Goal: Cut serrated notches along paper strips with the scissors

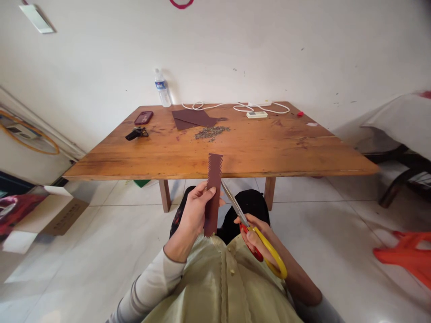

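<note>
My left hand [195, 211] is closed on a narrow strip of dark brown paper [213, 188], held upright in front of my lap. The strip's top end and right edge are cut into small teeth. My right hand [256, 235] grips scissors [251, 229] with yellow and red handles. Their blades point up and left and meet the strip's right edge near my left thumb.
A wooden table [286, 148] stands ahead, bearing brown paper sheets [193, 118], a heap of paper scraps [212, 132], a red phone [143, 117], a dark key bunch [136, 133], a water bottle [163, 88] and a white power strip [256, 115] with cable. A cardboard box [50, 213] lies left, an orange stool [409, 258] right.
</note>
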`<state>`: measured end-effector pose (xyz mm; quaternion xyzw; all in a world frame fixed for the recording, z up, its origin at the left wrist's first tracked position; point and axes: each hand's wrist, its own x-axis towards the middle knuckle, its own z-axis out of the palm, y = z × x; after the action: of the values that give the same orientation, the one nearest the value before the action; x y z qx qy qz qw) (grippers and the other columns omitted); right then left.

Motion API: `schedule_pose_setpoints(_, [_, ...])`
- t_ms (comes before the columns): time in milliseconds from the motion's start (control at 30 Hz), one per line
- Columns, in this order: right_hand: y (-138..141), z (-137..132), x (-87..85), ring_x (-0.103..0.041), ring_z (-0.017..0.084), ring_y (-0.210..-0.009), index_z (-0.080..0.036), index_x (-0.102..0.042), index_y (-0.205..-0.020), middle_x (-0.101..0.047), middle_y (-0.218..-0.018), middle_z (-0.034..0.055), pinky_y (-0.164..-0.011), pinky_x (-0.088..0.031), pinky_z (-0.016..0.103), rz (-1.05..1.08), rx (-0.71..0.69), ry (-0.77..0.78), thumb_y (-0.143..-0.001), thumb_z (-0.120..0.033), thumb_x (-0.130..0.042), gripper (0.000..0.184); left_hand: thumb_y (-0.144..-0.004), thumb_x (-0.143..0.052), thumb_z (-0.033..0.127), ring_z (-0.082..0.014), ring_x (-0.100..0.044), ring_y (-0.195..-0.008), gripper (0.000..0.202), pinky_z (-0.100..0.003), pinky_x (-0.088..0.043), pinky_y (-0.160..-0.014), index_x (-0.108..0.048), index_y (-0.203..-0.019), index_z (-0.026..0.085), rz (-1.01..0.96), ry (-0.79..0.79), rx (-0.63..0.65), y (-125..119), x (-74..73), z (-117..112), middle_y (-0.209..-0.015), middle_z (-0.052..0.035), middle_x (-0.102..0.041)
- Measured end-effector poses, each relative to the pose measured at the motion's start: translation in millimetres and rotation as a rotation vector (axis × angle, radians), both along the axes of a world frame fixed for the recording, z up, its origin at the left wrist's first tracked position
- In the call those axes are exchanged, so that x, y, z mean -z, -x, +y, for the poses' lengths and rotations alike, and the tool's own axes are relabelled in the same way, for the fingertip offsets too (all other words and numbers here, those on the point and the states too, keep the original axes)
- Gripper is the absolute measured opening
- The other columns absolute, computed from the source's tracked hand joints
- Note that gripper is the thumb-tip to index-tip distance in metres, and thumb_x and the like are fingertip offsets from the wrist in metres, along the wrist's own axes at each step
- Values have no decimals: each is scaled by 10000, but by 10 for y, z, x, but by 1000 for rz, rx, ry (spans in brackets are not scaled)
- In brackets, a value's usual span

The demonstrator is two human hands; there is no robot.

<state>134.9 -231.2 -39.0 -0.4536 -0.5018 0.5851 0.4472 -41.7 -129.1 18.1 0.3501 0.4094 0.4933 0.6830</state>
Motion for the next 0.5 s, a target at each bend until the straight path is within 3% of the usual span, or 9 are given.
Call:
schedule_pose_setpoints(333, [-34,13,-14,-305,75,-439,-185,-605,-1094,-402,-600,-92,-416,-231,220,-28,49,140,-873,-373,-648,293,-585,-857,294,-170,-672,-583,280,-299,-561,-575,-719,-795,170,-52,85,70,-16,-5,-18,-727,-19,-716])
schedule_pose_setpoints(500, [-76,40,-84,-330,95,-505,-196,-632,-1065,-417,-630,-75,-470,-250,236,-142,35,111,-818,-313,-676,277,-586,-878,306,-138,-615,-580,293,-309,-579,-597,-727,-790,160,-107,127,27,-62,-23,-2,-682,-3,-672])
